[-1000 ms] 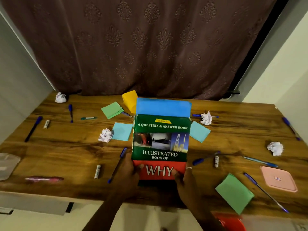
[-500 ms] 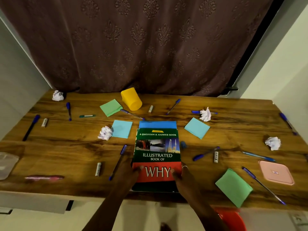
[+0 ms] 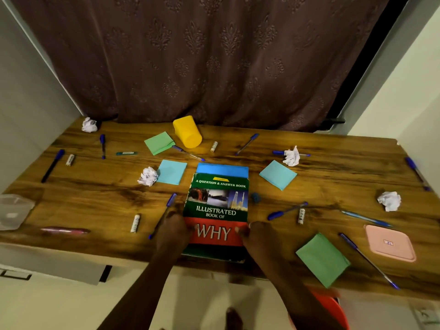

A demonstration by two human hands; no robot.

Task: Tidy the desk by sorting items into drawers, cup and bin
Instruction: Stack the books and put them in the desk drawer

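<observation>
A green and red book [image 3: 217,203] titled "Illustrated Book of Why" lies flat on the wooden desk [image 3: 95,196], on top of a blue book [image 3: 222,168] whose far edge shows. My left hand [image 3: 173,232] grips the book's near left edge and my right hand [image 3: 256,235] grips its near right edge, thumbs on the red band. A yellow cup [image 3: 188,134] lies on its side at the back. Several blue pens [image 3: 287,210], crumpled paper balls [image 3: 148,176], small white batteries [image 3: 135,223] and sticky-note pads [image 3: 278,174] are scattered around.
A pink lid [image 3: 390,242] lies at the right, a clear plastic box [image 3: 13,210] at the left edge, a pink pen [image 3: 64,231] near the front left. A red bin [image 3: 328,303] stands under the desk's right side. A dark curtain [image 3: 214,55] hangs behind.
The book was held tilted up above the desk; both hands have lowered it flat onto the desk near the front edge, uncovering the cup and pens behind it.
</observation>
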